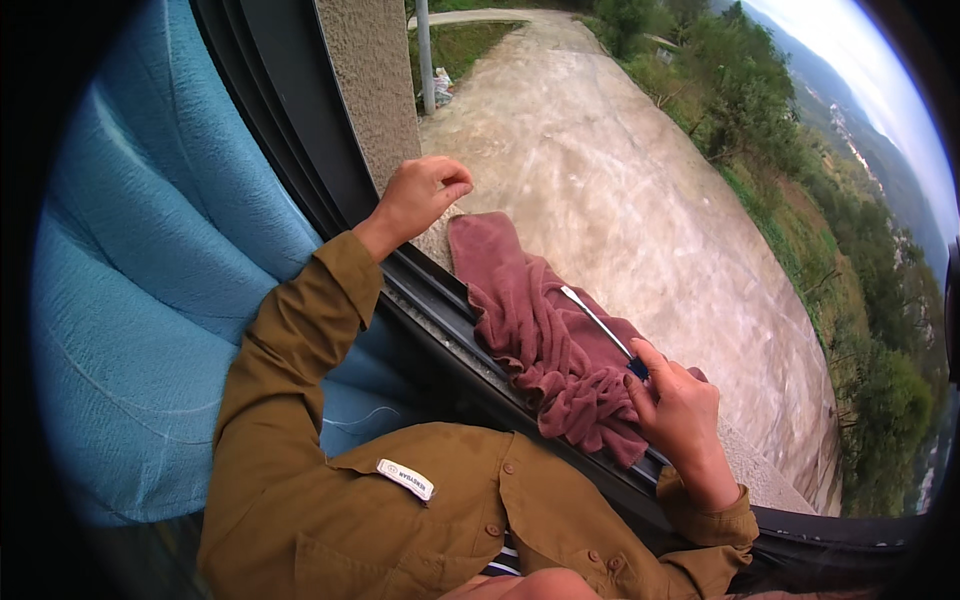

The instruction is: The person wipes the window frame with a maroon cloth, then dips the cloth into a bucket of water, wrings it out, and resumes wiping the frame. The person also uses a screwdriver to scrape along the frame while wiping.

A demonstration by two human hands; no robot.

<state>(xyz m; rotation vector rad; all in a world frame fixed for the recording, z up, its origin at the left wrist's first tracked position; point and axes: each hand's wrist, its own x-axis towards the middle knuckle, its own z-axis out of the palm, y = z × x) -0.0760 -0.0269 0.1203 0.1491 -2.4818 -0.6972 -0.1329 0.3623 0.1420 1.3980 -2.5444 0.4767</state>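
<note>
A flat-blade screwdriver (600, 321) with a dark blue handle is gripped in my right hand (679, 401), its blade tip pointing up and left above a crumpled maroon cloth (525, 315). That cloth lies over the black window track (431, 289) and the outer sill. Up and left of the cloth, my left hand (424, 195) is raised near the window frame with its fingers curled; I cannot tell whether anything is pinched between the fingertips. The screwdriver's handle is mostly hidden by my right hand.
A blue curtain (165, 300) hangs along the left, beside the black window frame (300, 105). Rough wall (371, 75) borders the opening. Far below outside are a concrete pavement (637, 217), a grey pole (426, 60) and trees (742, 75).
</note>
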